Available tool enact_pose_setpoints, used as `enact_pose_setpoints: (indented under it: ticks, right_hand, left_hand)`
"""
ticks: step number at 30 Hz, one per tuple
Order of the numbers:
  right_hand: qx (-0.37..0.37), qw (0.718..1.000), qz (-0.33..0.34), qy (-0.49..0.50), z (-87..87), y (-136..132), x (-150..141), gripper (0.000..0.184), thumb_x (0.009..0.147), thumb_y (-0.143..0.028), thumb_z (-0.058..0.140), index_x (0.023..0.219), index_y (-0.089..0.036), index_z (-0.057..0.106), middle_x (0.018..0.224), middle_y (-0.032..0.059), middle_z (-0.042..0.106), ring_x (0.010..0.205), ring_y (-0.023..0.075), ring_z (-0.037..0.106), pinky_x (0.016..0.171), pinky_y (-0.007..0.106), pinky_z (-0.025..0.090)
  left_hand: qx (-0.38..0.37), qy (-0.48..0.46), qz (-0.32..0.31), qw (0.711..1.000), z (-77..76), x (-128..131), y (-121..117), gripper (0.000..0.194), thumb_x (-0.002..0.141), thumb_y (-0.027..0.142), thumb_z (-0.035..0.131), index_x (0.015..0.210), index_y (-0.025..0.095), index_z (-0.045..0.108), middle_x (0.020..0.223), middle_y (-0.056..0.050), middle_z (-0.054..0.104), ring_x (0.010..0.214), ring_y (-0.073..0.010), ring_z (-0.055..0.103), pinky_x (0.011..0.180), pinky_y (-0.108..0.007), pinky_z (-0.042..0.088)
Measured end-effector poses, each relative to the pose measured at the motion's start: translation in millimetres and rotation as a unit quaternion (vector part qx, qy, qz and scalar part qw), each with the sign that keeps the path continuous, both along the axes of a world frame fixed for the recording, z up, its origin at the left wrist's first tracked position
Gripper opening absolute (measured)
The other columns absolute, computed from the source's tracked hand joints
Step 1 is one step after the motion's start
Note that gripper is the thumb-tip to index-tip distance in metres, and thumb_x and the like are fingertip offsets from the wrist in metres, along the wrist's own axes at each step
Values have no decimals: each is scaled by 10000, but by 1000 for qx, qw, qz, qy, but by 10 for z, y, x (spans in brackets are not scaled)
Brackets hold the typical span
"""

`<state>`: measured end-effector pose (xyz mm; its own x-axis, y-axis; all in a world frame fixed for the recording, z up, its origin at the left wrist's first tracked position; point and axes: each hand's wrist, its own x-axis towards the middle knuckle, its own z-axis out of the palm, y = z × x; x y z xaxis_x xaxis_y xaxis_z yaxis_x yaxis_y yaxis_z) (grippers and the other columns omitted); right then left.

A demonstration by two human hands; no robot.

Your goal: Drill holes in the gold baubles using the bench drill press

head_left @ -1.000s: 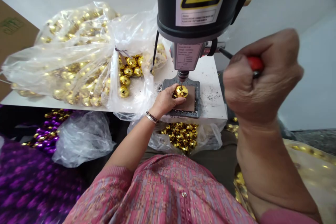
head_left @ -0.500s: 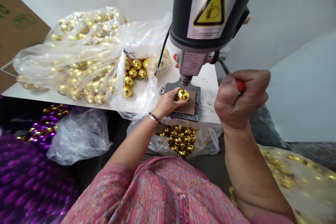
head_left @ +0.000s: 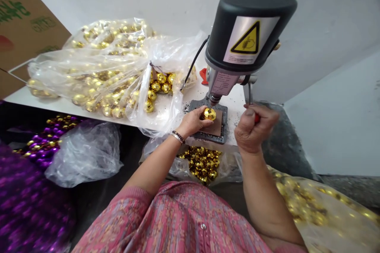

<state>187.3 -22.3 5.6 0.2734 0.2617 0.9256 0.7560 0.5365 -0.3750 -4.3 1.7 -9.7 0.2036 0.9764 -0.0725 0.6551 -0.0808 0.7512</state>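
Note:
A small drill press (head_left: pixel 247 27) with a black head stands on a white table (head_left: pixel 59 104). My left hand (head_left: pixel 191 121) pinches a gold faceted ball (head_left: pixel 209 114) on the brown pad of the press base (head_left: pixel 218 126), right under the drill bit. My right hand (head_left: pixel 251 128) is closed in a fist round the red-knobbed feed lever (head_left: pixel 256 117) to the right of the base.
A large clear bag of gold balls (head_left: pixel 109 73) lies on the table to the left. Another open bag of gold balls (head_left: pixel 203 162) hangs below the table edge. Purple beads (head_left: pixel 44 146), a crumpled plastic bag (head_left: pixel 86 154) and a cardboard box (head_left: pixel 23 23) are at left.
My right hand has pulled the lever down and toward the table. The view has tilted upward, showing the whole drill head. My left hand keeps the ball under the bit.

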Motion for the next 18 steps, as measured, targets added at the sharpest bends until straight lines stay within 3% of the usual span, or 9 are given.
enact_pose_setpoints:
  ticks: [2,4,7,11,14,18]
  right_hand:
    - [-2,1000,7,-4,30,-17,2,465,1145,-665,464,961,-256,585,795,10,601,713,155,620,707,348,525]
    - [-5,1000,7,-4,176,-30,22,473,1153,-661,478,955,-246,591,777,-2,596,695,138,605,695,330,508]
    - [-26,1000,6,2,567,29,106,439,1169,-610,496,981,-226,597,773,-30,558,714,108,568,723,300,491]
    - [-140,987,81,23,1041,221,247,398,1176,-543,443,943,-222,480,829,-77,509,695,45,491,768,273,440]
    - [-171,980,87,46,1161,306,265,352,1166,-471,455,912,-228,437,816,-86,473,698,36,464,773,276,400]
    - [-162,980,88,72,1133,329,224,297,1146,-385,497,901,-243,408,794,-84,451,679,48,445,749,282,419]
  left_hand:
    - [-2,-5,-1,1000,-5,-1,-2,549,892,271,970,1427,254,851,1174,-56,905,1081,-300,834,967,-340,622]
    - [-11,-17,-4,1000,-10,2,0,524,902,261,962,1412,247,848,1160,-48,901,1060,-285,828,964,-333,613]
    - [-23,-39,-2,999,-17,11,6,482,906,246,954,1374,237,837,1145,-30,889,1039,-256,815,952,-315,599]
    - [-18,-57,-4,998,-31,-35,-41,481,888,236,947,1345,208,799,1111,-16,858,1020,-233,783,925,-305,595]
    - [-14,-83,-27,996,-48,-166,-174,489,888,281,939,1341,199,775,1104,-14,839,996,-221,764,896,-304,609]
    - [-30,-101,-116,988,-50,-399,-438,626,871,325,964,1455,214,769,1195,-49,859,999,-221,781,917,-327,644]
